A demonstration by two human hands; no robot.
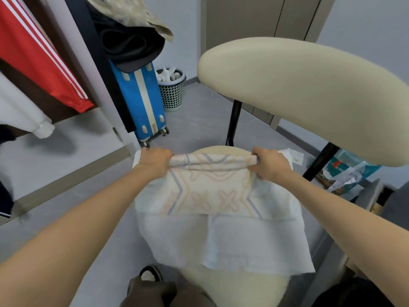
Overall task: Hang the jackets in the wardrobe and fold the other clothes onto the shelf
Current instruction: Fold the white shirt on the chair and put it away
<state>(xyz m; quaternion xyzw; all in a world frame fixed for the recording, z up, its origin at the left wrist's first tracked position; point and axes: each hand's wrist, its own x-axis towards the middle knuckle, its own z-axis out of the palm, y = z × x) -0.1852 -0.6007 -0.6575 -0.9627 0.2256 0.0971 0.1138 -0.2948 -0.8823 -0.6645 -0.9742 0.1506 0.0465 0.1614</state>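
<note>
Both hands are clamped on the far edge of a white garment (pixel 221 240). The left hand (pixel 155 161) has its fingers curled round one end of the bunched edge and the right hand (pixel 272 165) round the other, so the cloth between them is drawn into a loose roll. The garment lies spread over the seat of a cream chair (pixel 298 96) directly in front of the person. Its near edge hangs over the front of the seat, and the part closer to the hands shows a pale orange and grey-blue pattern. The chair's padded backrest fills much of the right side, carried on black posts.

Over on the left stands the open wardrobe (pixel 66 138), where a red jacket (pixel 37 56) with white stripes hangs. A white sleeve (pixel 26 111) hangs just beside it, lower down. Past the wardrobe's side stands a blue suitcase (pixel 143 100) with cream trim and small wheels. A black bag (pixel 130 47) sits on top of it, and a beige patterned cloth (pixel 132 12) lies above that. Just beside the suitcase, near the wall, a pale perforated waste basket (pixel 172 91) holds white litter. On the right, behind one of the chair's posts, lie some crumpled plastic bags (pixel 345 173). At the bottom, by the person's knee, a dark shoe (pixel 150 273) shows against the grey floor.
</note>
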